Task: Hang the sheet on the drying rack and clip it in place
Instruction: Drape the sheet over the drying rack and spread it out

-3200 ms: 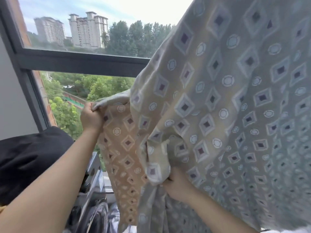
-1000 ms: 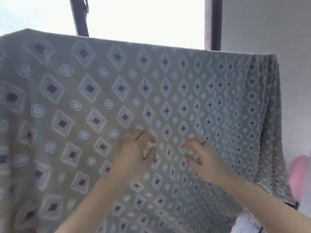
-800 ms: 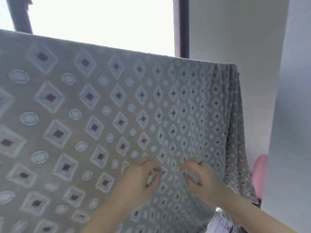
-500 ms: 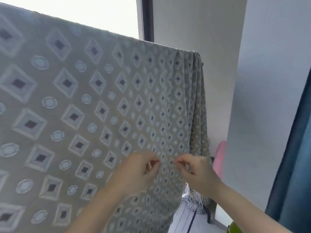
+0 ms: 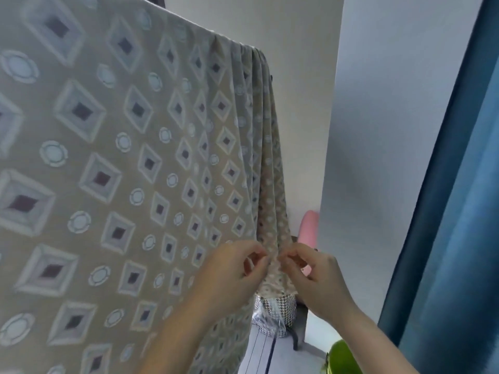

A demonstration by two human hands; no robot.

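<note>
A beige sheet (image 5: 113,147) with grey diamonds and pale rings hangs over a high bar and fills the left of the view. The bar itself is hidden under the cloth. Its right edge falls in bunched folds (image 5: 267,163). My left hand (image 5: 232,276) and my right hand (image 5: 310,276) meet at those folds low down, each pinching the cloth between thumb and fingers. No clip shows in either hand.
A white wall (image 5: 383,130) stands right behind the sheet's edge. A blue curtain (image 5: 464,211) hangs at far right. Below the hands are a houndstooth-patterned bag (image 5: 278,309), a pink object (image 5: 309,228) and something green (image 5: 343,357).
The sheet went from held bunched by the window to draped over the bar. My view swung right along it, and both hands slid rightward across the cloth to its bunched right edge.
</note>
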